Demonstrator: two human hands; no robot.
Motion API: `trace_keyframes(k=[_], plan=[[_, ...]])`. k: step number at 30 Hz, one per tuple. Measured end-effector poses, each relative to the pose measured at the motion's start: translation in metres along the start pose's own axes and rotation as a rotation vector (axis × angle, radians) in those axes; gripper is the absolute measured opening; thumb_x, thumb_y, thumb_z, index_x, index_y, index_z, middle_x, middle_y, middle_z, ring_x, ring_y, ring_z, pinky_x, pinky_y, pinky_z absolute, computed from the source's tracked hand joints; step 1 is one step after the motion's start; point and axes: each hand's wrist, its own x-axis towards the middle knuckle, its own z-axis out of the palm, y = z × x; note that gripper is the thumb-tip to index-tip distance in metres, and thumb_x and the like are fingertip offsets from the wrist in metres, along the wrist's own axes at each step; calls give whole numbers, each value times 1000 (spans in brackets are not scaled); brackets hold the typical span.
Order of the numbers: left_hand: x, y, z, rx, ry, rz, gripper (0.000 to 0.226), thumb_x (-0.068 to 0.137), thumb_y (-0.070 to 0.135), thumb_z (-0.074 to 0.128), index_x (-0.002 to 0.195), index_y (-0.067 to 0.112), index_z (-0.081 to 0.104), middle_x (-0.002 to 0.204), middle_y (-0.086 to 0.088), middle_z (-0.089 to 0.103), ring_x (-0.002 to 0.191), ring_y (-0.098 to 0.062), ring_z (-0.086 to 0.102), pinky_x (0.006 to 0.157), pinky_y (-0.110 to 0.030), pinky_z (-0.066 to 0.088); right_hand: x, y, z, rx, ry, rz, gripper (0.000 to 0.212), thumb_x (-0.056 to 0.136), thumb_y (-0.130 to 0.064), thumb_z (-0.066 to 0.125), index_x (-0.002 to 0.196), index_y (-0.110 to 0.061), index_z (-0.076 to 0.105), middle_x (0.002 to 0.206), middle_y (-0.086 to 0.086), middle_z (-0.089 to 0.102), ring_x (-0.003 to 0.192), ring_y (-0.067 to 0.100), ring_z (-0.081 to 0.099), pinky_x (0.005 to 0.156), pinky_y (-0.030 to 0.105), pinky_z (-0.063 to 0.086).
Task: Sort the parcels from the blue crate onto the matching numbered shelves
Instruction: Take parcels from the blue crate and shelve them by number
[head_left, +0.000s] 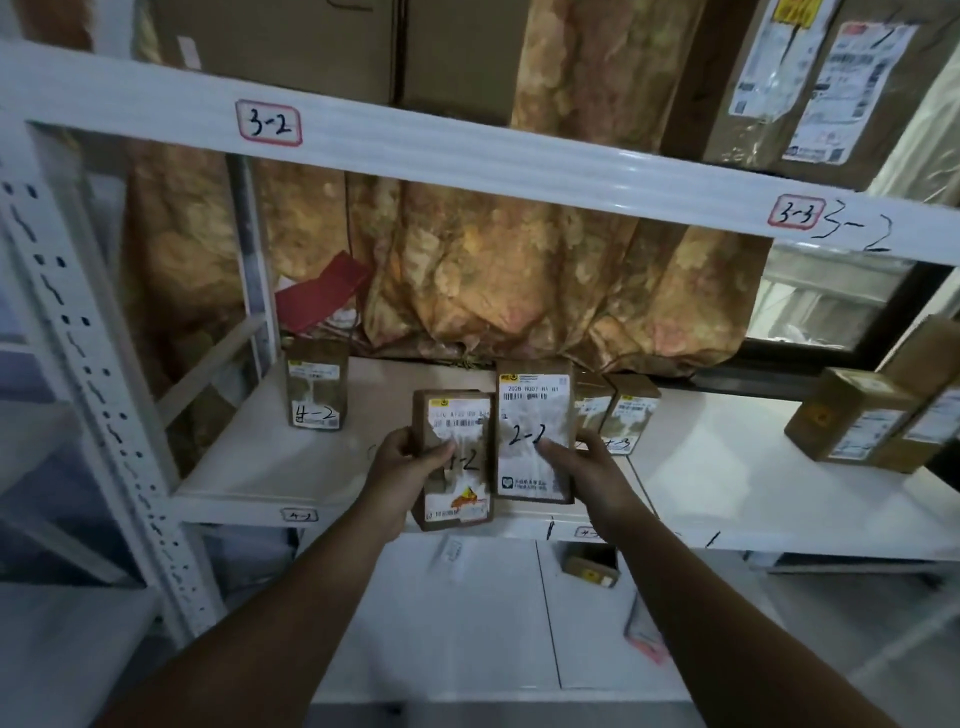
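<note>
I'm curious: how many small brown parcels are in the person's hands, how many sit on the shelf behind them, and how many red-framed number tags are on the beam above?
Held parcels: 2
Shelf parcels: 5
Red-framed tags: 2
Total: 9

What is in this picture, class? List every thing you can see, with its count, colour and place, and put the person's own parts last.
parcel marked 2-2: 1, brown with white label, held before the middle shelf
second held parcel: 1, brown, just left of it
parcel marked 4-2: 1, brown, standing on the middle shelf, left
small parcels: 2, brown, same shelf, behind the 2-2 one
far parcels: at least 2, brown, shelf's right end
red-bordered tags: 2, white, upper beam, reading 3-2 and 3-3
curtain: 1, orange patterned, behind the rack
large cartons: at least 2, brown, above the beam
left hand: 1, grips the second held parcel
right hand: 1, grips the parcel marked 2-2
</note>
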Motion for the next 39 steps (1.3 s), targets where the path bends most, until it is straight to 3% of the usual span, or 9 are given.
trace_keyframes(k=[2,4,9,14,18,23,34,37,39], plan=[[4,-7,-6,157,43,9,31,82,10,72,102,15,49,98,3,62,86,-14,64,78,-36,53,4,9,2,-35,7,6,54,75,-20,83,112,-10,46,108,23,64,94,38,67,76,53,57],[12,-12,-13,304,72,51,47,80,12,74,109,18,38,96,10,55,85,-6,58,79,-32,50,12,15,7,-99,-14,8,50,76,-13,81,108,-11,42,112,19,61,91,29,68,69,43,60],[50,-22,-35,456,182,116,77,67,5,83,129,14,37,117,1,59,105,-18,58,83,-31,50,51,33,18,-17,-62,-40,71,76,9,75,123,-18,30,117,10,58,105,23,64,81,44,58],[97,-16,-45,584,216,108,90,47,15,82,126,13,41,122,-7,57,112,-30,58,79,-50,56,106,38,37,127,-152,1,56,78,21,61,110,-23,48,108,5,67,102,26,66,80,46,56],[122,1,-44,639,187,200,105,66,-6,81,145,8,13,133,-8,38,121,-23,46,89,-24,48,155,30,47,148,-229,18,56,58,9,63,111,-9,61,93,5,75,84,21,72,65,38,58],[160,11,-54,900,209,289,89,65,14,86,139,16,36,129,-13,45,116,-26,49,94,-36,46,219,34,63,91,-254,74,79,46,0,60,125,-6,53,115,16,66,106,36,63,85,60,53],[200,35,-79,1526,22,343,66,87,27,65,143,9,35,146,-9,30,129,-27,40,105,-32,35,262,26,90,31,-291,12,75,45,4,57,120,-1,53,108,21,67,99,35,65,66,43,54],[204,48,-88,1723,-23,506,62,91,55,47,134,11,51,134,-9,52,126,-29,48,105,-43,37,266,19,97,15,-289,13,75,46,4,57,120,-4,53,106,17,68,99,33,65,67,40,56],[206,56,-100,1784,-10,495,83,82,79,25,125,17,60,121,-5,63,117,-28,58,100,-53,39,265,17,103,-8,-288,21,77,45,4,58,121,-6,51,107,17,68,101,34,64,72,46,57]])
